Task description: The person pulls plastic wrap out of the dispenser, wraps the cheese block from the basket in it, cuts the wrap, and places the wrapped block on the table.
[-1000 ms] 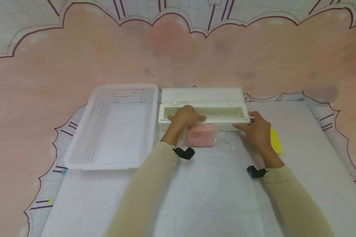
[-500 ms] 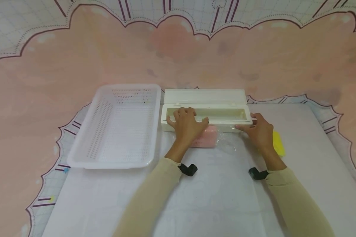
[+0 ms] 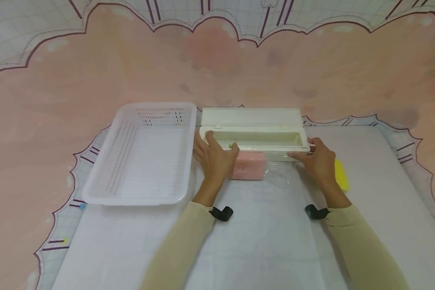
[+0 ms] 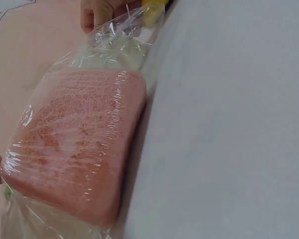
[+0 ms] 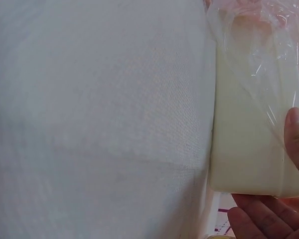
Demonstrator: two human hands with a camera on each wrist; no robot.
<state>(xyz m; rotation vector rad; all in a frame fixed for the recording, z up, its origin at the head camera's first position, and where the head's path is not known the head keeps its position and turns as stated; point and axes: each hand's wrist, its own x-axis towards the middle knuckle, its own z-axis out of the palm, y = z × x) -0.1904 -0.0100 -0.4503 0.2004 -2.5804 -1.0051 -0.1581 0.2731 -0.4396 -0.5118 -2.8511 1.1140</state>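
A long white box [image 3: 264, 155] with its hinged lid [image 3: 251, 117] raised stands at the back of the table. The right hand [image 3: 317, 159] grips its right end, thumb on the front wall and fingers round the end; the right wrist view shows the box [image 5: 249, 119] close up. At the left end, the left hand [image 3: 215, 157] has its fingers spread over the corner and rim, its thumb near the front edge. A small green bit [image 3: 231, 145] shows beside that thumb. Against the box's front sits a pink block [image 3: 249, 166] in clear plastic wrap, its left edge overlapped by the left hand.
A white perforated basket [image 3: 135, 201] stands to the left, close beside the left hand. Behind the right wrist is a yellow object [image 3: 341, 175], partly hidden. Loose clear wrap [image 3: 277, 173] trails right of the pink block. A patterned wall rises behind the table.
The left hand has moved left from the box's inside to its left corner, fingers spreading, uncovering more of the pink block. The right hand keeps its grip on the right end.
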